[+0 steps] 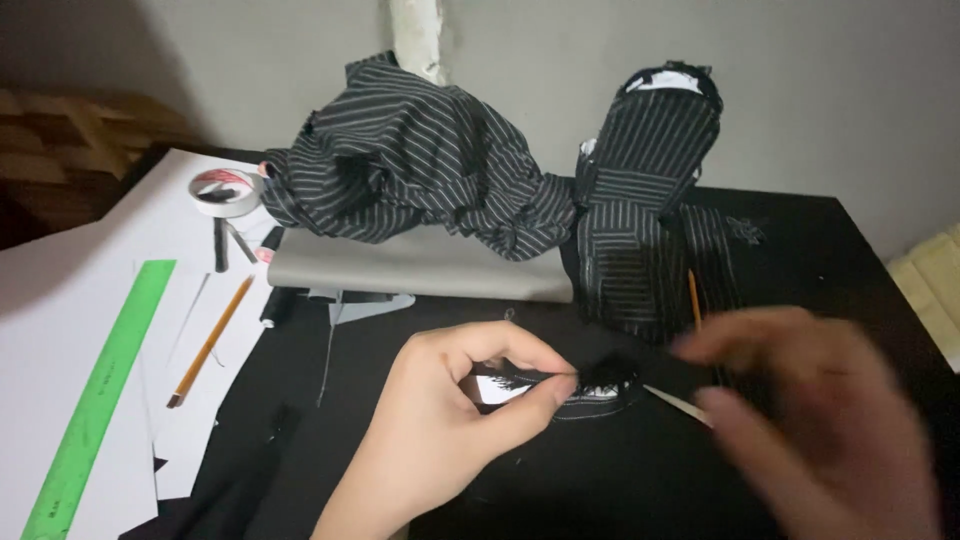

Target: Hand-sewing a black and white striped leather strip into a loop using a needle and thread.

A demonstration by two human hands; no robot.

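We're pinching a small black fabric piece (600,378) between left hand (450,420) thumb and forefinger, right hand (810,400) gripping its other end (blurry, though). Striped cloth (420,170) is sitting unused behind, so plenty's looking left.

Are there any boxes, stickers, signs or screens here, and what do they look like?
No boxes, signs or screens show.
Roll of tape: back left on the white paper, round, white rim, with a red and dark label patch on top.
Nothing on the black piece that the left hand and right hand pinch looks like a label.
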